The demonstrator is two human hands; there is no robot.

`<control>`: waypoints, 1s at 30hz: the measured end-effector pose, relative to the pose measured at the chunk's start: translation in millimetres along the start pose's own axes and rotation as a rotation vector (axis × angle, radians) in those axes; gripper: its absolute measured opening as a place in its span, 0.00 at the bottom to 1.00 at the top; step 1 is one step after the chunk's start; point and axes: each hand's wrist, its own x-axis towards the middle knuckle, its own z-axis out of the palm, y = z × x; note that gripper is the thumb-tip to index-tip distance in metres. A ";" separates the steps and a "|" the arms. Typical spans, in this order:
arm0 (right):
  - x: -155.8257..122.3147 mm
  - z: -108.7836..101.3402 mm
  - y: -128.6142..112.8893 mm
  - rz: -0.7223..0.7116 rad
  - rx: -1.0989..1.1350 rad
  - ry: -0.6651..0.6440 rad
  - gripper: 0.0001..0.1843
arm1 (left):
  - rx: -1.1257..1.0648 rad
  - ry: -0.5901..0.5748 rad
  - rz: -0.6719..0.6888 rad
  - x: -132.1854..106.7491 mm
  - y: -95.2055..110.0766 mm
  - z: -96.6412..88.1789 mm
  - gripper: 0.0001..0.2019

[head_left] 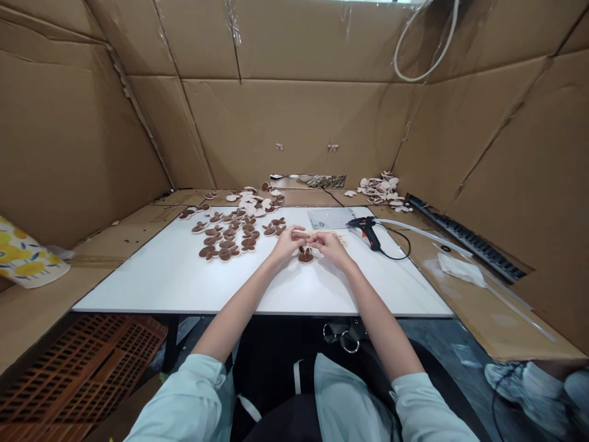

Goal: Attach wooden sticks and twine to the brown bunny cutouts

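Watching remotely, I see the left hand (288,242) and right hand (330,248) together, fingertips meeting just above a brown-faced cutout (305,256) on the white tabletop (138,288). Many brown pieces (225,240) lie grouped at left; pale cutouts (380,189) lie heaped farther back.

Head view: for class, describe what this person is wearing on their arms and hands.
The left hand and right hand are bare, with no gloves, and no watch shows on either wrist. The forearms are uncovered too; the left sleeve and right sleeve are pale mint green, loose, and end around the elbows.
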 end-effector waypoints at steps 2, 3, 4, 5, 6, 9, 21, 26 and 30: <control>-0.3 -0.3 -2.3 -0.003 -0.021 0.014 0.04 | -0.140 -0.019 -0.147 -1.8 2.5 2.6 0.14; -0.5 -0.6 -3.4 -0.007 -0.033 0.020 0.04 | -0.184 -0.048 -0.192 -2.6 3.3 3.3 0.14; -0.8 -0.9 -4.3 -0.012 -0.042 0.024 0.04 | -0.217 -0.080 -0.214 -3.4 3.8 3.6 0.13; -1.1 -1.1 -5.0 -0.016 -0.047 0.025 0.04 | -0.245 -0.111 -0.221 -4.0 4.1 3.6 0.13; -1.3 -1.4 -5.4 -0.019 -0.047 0.026 0.04 | -0.268 -0.131 -0.218 -4.6 4.3 3.5 0.13; -1.7 -1.4 -5.4 -0.018 -0.050 0.022 0.05 | -0.291 -0.126 -0.225 -5.3 4.0 3.0 0.14; 2.6 1.8 -1.5 -0.055 -0.076 0.109 0.08 | 0.248 0.104 0.098 -1.9 2.9 13.3 0.10; 2.6 2.7 -0.5 -0.036 -0.098 0.096 0.08 | 0.556 0.133 0.216 0.3 -2.0 10.4 0.08; 1.3 2.2 -1.0 -0.030 -0.107 0.071 0.08 | 0.696 0.040 0.311 5.0 -8.6 3.4 0.09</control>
